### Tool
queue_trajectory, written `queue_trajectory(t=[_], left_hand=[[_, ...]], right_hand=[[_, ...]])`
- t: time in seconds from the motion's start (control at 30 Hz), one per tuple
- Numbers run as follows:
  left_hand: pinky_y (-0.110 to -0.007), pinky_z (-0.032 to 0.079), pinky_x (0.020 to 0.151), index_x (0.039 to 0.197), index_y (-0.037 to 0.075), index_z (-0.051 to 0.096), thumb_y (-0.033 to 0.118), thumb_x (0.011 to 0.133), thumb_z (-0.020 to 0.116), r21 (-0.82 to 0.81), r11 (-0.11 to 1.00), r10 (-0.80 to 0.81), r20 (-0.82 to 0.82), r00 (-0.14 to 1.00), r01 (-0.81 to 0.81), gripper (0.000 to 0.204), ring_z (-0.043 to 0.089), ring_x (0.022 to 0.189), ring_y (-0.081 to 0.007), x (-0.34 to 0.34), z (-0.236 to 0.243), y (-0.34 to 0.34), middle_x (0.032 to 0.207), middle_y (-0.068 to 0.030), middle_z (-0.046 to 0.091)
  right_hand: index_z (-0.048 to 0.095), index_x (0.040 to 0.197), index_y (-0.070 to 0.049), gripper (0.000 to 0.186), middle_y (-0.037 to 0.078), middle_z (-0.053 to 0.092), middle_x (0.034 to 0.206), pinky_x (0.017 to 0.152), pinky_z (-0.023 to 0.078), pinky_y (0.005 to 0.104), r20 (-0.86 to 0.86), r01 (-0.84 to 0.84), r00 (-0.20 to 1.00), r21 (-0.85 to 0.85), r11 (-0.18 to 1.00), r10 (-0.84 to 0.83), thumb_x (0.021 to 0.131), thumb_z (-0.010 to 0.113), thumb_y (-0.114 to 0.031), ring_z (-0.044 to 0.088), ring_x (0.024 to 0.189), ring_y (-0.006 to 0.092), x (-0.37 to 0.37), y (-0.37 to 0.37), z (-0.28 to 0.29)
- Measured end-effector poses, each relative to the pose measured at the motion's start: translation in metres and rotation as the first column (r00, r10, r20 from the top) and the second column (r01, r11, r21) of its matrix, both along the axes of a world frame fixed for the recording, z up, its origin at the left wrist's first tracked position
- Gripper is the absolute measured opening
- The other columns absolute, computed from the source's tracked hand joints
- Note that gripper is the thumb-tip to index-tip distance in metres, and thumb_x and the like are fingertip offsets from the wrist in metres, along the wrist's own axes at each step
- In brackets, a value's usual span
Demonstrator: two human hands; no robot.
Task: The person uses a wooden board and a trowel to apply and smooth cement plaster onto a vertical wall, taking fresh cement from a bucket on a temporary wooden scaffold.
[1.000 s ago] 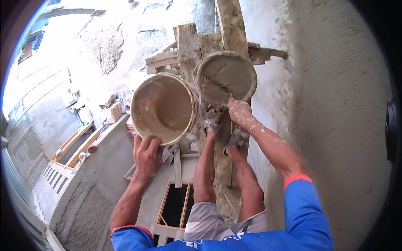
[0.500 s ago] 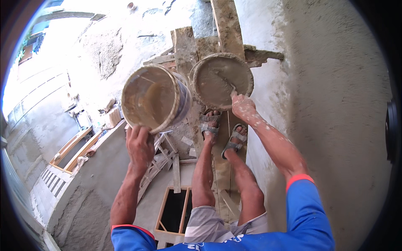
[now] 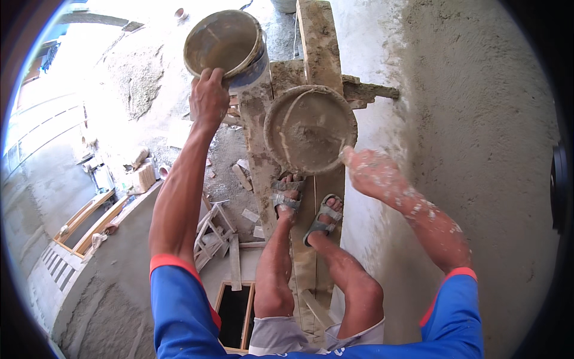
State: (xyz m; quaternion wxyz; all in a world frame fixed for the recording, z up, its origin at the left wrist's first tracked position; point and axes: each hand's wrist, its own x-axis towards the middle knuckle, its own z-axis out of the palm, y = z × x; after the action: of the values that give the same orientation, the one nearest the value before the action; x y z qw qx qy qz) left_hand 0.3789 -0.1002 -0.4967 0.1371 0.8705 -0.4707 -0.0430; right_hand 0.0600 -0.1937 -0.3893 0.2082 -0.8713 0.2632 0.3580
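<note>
At upper left a dirty bucket (image 3: pixel 222 37) hangs in my left hand (image 3: pixel 208 99), whose fingers are wrapped over its near rim. Below and right of it, a round tub (image 3: pixel 271 125) of grey wet mortar (image 3: pixel 308 133) rests on the planks. My right hand (image 3: pixel 373 173), spattered with pale flecks, is closed at the tub's right edge on a tool handle (image 3: pixel 346 152); the tool's head is hard to make out in the mortar.
I stand in sandals (image 3: pixel 324 220) on narrow wooden planks (image 3: pixel 321 42) beside a plastered wall (image 3: pixel 466 131). Below left are a wood-framed dark opening (image 3: pixel 233 314), loose timber (image 3: pixel 236 263), rubble (image 3: pixel 242 176) and a curved rendered wall (image 3: pixel 113 287) with frames and debris beyond.
My left hand has moved the bucket upward and away from me, beyond the tub. My right hand has shifted rightward and slightly down to the tub's edge, still gripping the tool.
</note>
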Motion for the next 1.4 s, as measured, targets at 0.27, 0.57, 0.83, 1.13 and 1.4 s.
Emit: queue_trajectory(t=[0.27,0.57,0.83,1.13,1.4], left_hand=[[-0.045,0.050,0.076,0.097,0.014,0.063,0.009,0.081,0.054,0.049,0.997,0.051,0.019,0.999,-0.052,0.019,0.057,0.088,-0.0370,-0.030,-0.070,-0.019,0.097,-0.0096,0.060],[-0.044,0.040,0.096,0.129,0.009,0.043,0.005,0.079,0.061,-0.192,0.978,0.094,0.082,0.992,-0.077,0.053,0.047,0.117,-0.0375,-0.052,-0.052,0.006,0.124,-0.0212,0.048],[-0.043,0.049,0.080,0.119,-0.002,0.055,0.020,0.090,0.055,0.180,0.855,0.464,-0.685,0.562,-0.487,0.037,0.063,0.089,-0.0323,-0.135,-0.083,0.109,0.101,-0.0214,0.064],[-0.040,0.049,0.081,0.116,0.005,0.061,0.013,0.082,0.062,0.173,0.948,0.311,-0.693,0.651,-0.268,0.035,0.065,0.096,-0.0320,-0.166,-0.084,0.115,0.102,-0.0188,0.067],[-0.039,0.049,0.083,0.123,0.004,0.056,0.013,0.081,0.064,0.090,0.974,0.216,-0.661,0.719,-0.210,0.043,0.065,0.096,-0.0328,-0.164,-0.100,0.128,0.103,-0.0176,0.067]], right_hand=[[0.064,0.096,0.001,0.022,0.023,0.067,0.089,0.069,0.056,0.0435,-0.010,0.027,1.000,-0.063,0.998,-0.027,0.082,0.051,-0.009,0.068,0.083,0.0354,0.008,-0.038,-0.105],[0.055,0.102,0.002,0.030,0.011,0.058,0.064,0.043,0.046,0.0342,-0.261,0.581,0.814,0.369,0.726,-0.519,0.076,0.056,-0.013,0.056,0.047,0.0190,-0.024,-0.031,-0.138],[0.052,0.114,0.001,0.038,0.005,0.057,0.067,0.041,0.047,0.0272,-0.340,0.710,0.515,0.683,0.170,-0.787,0.078,0.060,-0.008,0.056,0.050,0.0118,-0.048,0.014,-0.152],[0.043,0.132,-0.001,0.056,0.004,0.055,0.074,0.042,0.045,0.0252,-0.250,0.558,0.469,0.827,0.065,-0.847,0.079,0.061,-0.008,0.053,0.051,0.0092,-0.080,0.029,-0.147],[0.044,0.129,-0.009,0.051,0.022,0.062,0.085,0.065,0.051,0.0524,0.385,0.287,0.875,0.078,0.955,-0.294,0.080,0.058,-0.012,0.062,0.073,0.0433,-0.077,0.041,-0.123]])
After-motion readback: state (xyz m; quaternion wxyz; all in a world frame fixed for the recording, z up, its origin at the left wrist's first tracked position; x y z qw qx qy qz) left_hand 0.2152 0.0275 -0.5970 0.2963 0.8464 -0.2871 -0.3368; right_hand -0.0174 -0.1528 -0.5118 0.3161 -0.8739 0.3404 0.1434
